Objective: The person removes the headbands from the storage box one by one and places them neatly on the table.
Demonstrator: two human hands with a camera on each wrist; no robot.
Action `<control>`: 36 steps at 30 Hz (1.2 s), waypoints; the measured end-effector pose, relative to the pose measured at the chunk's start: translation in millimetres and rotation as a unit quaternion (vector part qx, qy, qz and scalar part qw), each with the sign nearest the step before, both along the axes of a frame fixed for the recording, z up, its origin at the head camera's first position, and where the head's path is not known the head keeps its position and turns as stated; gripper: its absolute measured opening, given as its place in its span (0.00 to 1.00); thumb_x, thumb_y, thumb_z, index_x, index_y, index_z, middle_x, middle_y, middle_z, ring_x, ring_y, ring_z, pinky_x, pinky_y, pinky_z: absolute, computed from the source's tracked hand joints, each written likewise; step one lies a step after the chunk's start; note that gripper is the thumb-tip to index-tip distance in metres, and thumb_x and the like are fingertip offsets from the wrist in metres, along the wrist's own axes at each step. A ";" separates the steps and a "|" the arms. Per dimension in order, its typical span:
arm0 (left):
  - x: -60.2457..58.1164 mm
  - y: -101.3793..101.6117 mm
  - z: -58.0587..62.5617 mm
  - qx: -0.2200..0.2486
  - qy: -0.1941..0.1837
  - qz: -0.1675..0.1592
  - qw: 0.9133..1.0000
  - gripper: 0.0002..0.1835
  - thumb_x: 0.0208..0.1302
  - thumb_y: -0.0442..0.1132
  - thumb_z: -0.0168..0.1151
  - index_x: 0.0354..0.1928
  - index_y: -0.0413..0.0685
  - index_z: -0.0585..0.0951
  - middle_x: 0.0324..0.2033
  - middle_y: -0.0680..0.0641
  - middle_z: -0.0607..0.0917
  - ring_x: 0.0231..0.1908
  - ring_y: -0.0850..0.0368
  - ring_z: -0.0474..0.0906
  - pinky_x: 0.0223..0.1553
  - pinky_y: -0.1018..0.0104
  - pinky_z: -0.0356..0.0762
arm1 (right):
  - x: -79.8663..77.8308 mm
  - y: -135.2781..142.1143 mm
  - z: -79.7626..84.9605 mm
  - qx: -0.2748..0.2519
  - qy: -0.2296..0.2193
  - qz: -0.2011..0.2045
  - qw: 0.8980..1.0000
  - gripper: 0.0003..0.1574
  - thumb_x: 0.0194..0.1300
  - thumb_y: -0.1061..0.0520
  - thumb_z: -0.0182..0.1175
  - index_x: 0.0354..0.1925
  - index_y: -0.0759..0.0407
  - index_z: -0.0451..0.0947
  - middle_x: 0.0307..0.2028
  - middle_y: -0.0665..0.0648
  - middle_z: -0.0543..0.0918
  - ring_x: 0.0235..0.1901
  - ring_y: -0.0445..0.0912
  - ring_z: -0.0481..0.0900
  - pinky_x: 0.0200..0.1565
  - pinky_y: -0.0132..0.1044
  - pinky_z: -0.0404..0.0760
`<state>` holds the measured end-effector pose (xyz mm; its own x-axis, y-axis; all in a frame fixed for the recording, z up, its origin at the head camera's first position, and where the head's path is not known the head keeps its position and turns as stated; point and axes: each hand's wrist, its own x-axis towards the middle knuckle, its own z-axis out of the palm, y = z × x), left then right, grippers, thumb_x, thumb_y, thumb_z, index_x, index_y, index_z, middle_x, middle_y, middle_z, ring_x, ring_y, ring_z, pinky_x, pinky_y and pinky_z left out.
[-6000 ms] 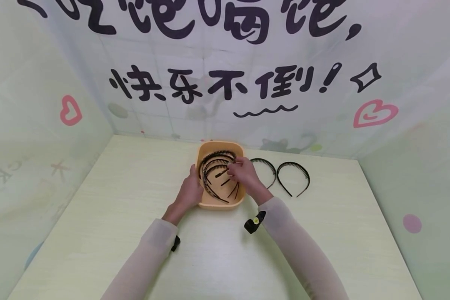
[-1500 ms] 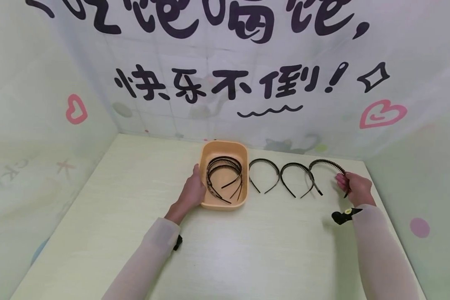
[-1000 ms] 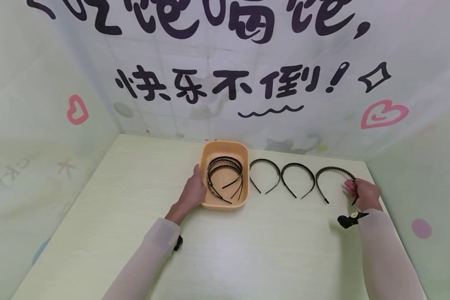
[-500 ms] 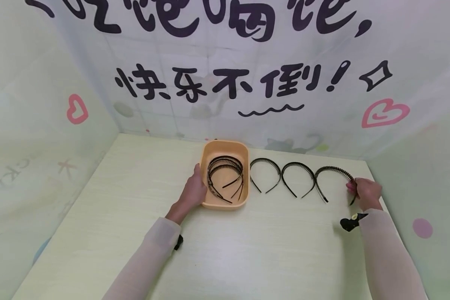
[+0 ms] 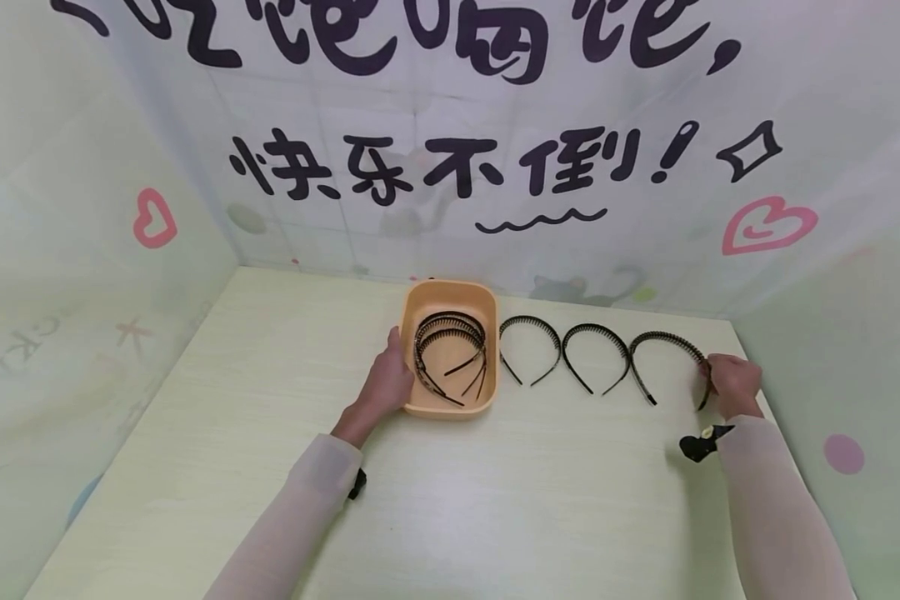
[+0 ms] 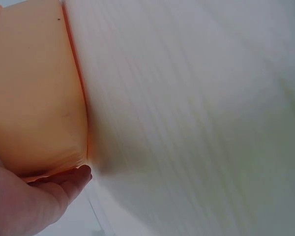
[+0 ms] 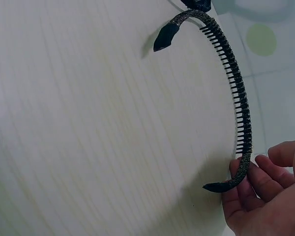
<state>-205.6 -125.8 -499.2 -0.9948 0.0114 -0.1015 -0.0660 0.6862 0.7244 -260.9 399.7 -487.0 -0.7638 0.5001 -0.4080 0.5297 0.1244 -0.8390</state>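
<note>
- The end headband is laid on the pale table, rightmost in a row of three; its left side appears to be touched by the middle headband, and the inner headband is set just beside the orange tray.
- The right limb of the end headband is touched by the right hand: the fingers are loosely bent behind the limb and the thumb is held clear, so no pinch is formed.
- The left side of the orange tray is gripped by the left hand; further headbands are nested inside, their count obscured by overlap.
- A light, springy plastic hoop is suggested; little force is needed, though snapping may be risked if the limbs are spread wide.
- Neighbouring bands may be snagged by the comb teeth, and slipping is judged likelier at the smooth tips.
- Hold is best taken on the toothless stretch between teeth and tip.
</note>
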 end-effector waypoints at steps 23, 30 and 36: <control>-1.5 0.0 -2.5 0.001 0.000 0.000 1.000 0.35 0.71 0.27 0.36 0.77 0.35 0.40 0.36 0.32 0.82 0.21 0.53 0.78 0.19 0.64 0.73 | 3.6 -8.6 -2.2 0.105 -0.026 0.003 0.994 0.29 0.68 0.53 0.49 0.62 0.65 0.75 0.48 0.56 0.75 0.39 0.42 0.69 0.31 0.31 0.71; -0.9 0.4 -2.3 0.001 -0.002 0.000 1.000 0.36 0.70 0.27 0.36 0.77 0.35 0.39 0.34 0.34 0.82 0.20 0.53 0.78 0.19 0.64 0.72 | 5.0 -12.5 0.5 0.132 0.005 -0.007 0.991 0.21 0.66 0.54 0.49 0.48 0.64 0.81 0.32 0.43 0.74 0.37 0.41 0.68 0.32 0.32 0.71; -0.8 -0.5 -2.0 0.003 0.002 -0.001 1.000 0.36 0.70 0.26 0.37 0.77 0.36 0.40 0.32 0.35 0.82 0.19 0.53 0.78 0.18 0.64 0.72 | -4.5 -36.9 13.5 0.146 0.037 -0.004 0.989 0.26 0.69 0.51 0.50 0.58 0.62 0.80 0.32 0.37 0.73 0.37 0.34 0.69 0.42 0.31 0.71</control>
<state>-206.4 -126.2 -501.2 -0.9952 0.0131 -0.0967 -0.0618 0.6826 0.7282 -265.5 362.8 -473.5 -0.7817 0.5945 -0.1887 0.4703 0.3631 -0.8043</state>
